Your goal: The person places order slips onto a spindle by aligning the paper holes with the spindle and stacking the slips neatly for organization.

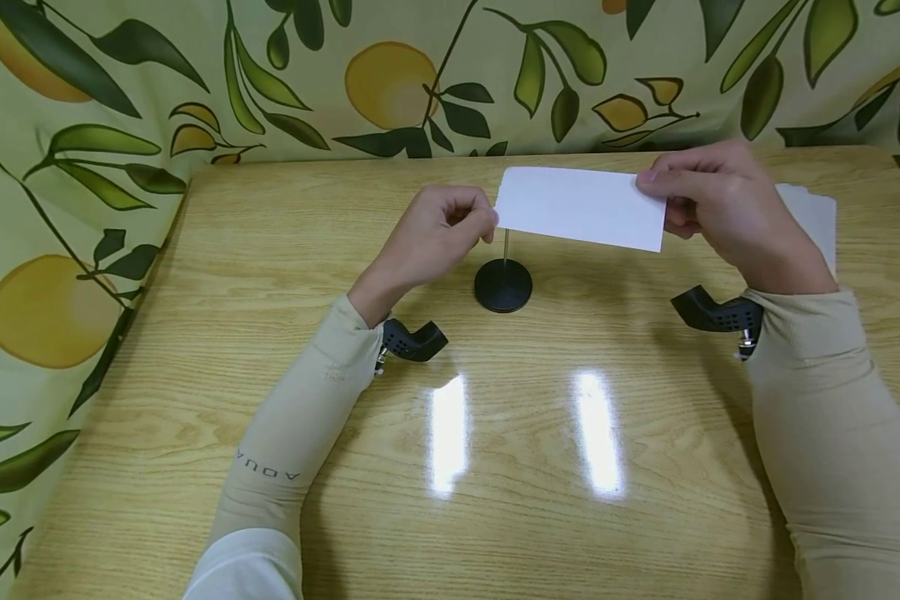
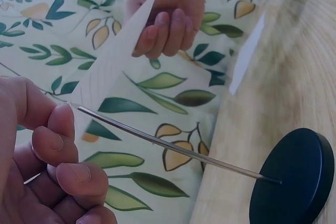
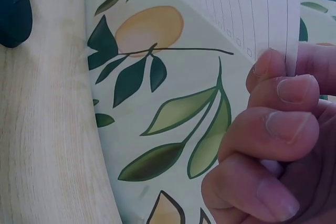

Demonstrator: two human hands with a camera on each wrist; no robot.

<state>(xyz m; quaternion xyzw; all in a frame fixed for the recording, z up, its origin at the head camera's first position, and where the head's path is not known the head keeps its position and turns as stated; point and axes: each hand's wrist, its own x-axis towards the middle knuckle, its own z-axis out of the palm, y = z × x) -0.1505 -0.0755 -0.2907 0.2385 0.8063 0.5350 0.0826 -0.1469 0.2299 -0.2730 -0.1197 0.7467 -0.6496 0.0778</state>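
A slim white sheet of note paper [image 1: 573, 208] is held up above the table between the two hands. My right hand [image 1: 723, 196] pinches its right end between thumb and fingers. At the left end, my left hand [image 1: 435, 229] pinches the edge with thumb and forefinger. Below that end stands a memo holder with a round black base [image 1: 503, 292]; its thin metal rod [image 2: 173, 146] rises to right beside the left fingertips, close to the paper's corner. The paper's other face [image 3: 244, 6] carries printed lines and small square boxes.
More white paper [image 1: 817, 221] lies on the wooden table [image 1: 270, 400] at the right, partly behind the right wrist. A curtain [image 1: 292, 75] with a fruit and leaf print borders the table's back and left. Dark wrist cameras [image 1: 416, 340] jut from both sleeves.
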